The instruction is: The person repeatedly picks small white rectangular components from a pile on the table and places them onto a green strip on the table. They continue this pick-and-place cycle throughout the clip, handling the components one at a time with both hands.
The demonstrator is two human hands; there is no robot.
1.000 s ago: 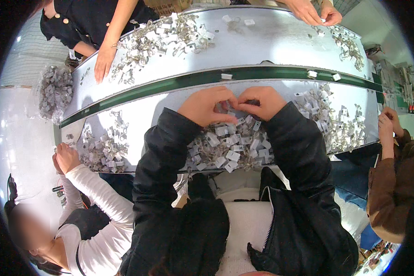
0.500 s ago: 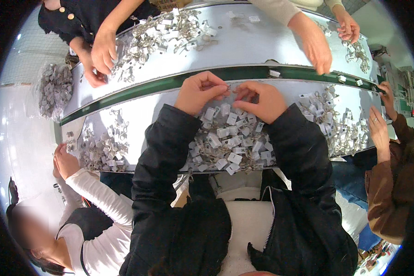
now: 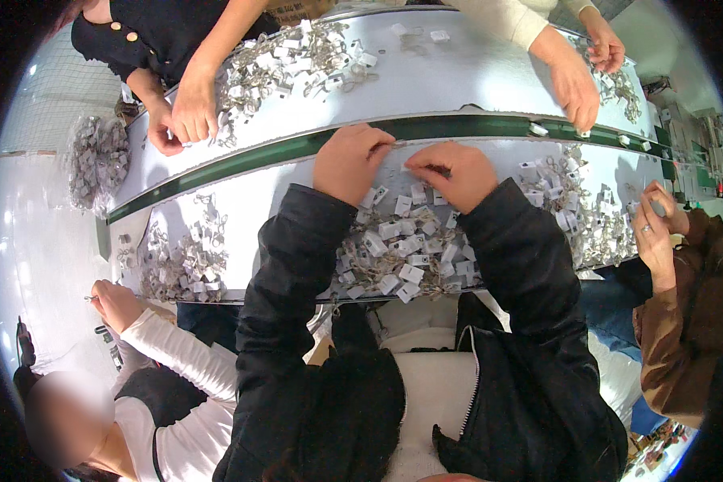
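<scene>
A heap of small white blocks with metal key rings lies on the pale table between my forearms. Beyond it, at the green channel's near edge, my left hand is closed in a pinch, with a thin greyish bit showing at its fingertips, too small to name. My right hand hovers over the heap's far side, thumb and forefinger pressed together. Whatever it pinches, if anything, is hidden. A narrow gap separates the two hands.
A green channel crosses the table, carrying several white pieces at its right. More keyring heaps lie at left, right and far side. Co-workers' hands work around them. A clear bag of pieces stands far left.
My hands have drawn slightly apart, the left one turning its fingertips toward the channel. White pieces in the channel have shifted right. Co-workers' hands at left, right and across have moved.
</scene>
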